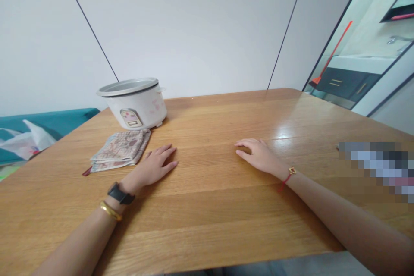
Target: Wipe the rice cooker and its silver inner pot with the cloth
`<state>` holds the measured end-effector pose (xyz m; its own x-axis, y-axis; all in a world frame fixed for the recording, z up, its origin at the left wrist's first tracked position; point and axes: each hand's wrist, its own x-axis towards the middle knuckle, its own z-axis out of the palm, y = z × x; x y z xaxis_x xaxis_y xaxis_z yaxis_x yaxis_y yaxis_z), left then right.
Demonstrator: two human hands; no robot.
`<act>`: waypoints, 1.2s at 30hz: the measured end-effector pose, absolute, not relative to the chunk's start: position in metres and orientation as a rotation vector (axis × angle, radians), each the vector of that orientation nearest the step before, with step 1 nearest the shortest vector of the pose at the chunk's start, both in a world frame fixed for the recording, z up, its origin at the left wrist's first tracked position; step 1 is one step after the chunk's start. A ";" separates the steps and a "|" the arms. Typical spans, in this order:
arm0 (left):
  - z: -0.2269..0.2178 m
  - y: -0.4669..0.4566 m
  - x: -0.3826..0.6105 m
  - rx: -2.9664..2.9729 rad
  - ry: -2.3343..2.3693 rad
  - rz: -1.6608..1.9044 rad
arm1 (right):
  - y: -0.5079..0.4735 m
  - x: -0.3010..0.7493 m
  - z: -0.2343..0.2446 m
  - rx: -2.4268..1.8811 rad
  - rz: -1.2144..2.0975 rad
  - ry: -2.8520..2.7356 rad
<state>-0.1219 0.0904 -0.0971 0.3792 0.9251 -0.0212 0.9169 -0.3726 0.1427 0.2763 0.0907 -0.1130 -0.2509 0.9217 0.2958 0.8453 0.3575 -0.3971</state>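
My left hand [154,166] lies flat on the wooden table [213,207], fingers stretched out, holding nothing. Just to its left is a folded patterned cloth [121,150]. Behind the cloth stands a white rice cooker [134,103] with a metal rim and no lid on. My right hand [258,155] rests palm down on the table's middle, fingers extended and slightly curled, holding nothing. A black watch and a gold bangle circle my left wrist; a red cord bracelet circles my right.
A blurred-out patch [378,168] covers something at the table's right edge. A teal seat [51,123] with a white plastic bag [29,140] stands at the left. White wall panels rise behind the table. A doorway at the right shows a red broom [328,58].
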 end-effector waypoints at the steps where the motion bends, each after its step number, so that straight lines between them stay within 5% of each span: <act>1: -0.097 0.091 -0.122 2.499 1.680 0.088 | 0.092 0.277 -0.113 -1.534 0.210 -2.168; 36: -0.100 0.089 -0.121 2.498 1.712 0.064 | 0.088 0.274 -0.116 -1.588 0.134 -2.326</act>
<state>-0.1207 0.0895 -0.0996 0.3625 0.9315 -0.0285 0.9268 -0.3571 0.1163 0.2740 0.0883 -0.1165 -0.3308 0.9203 0.2090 0.8903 0.3778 -0.2544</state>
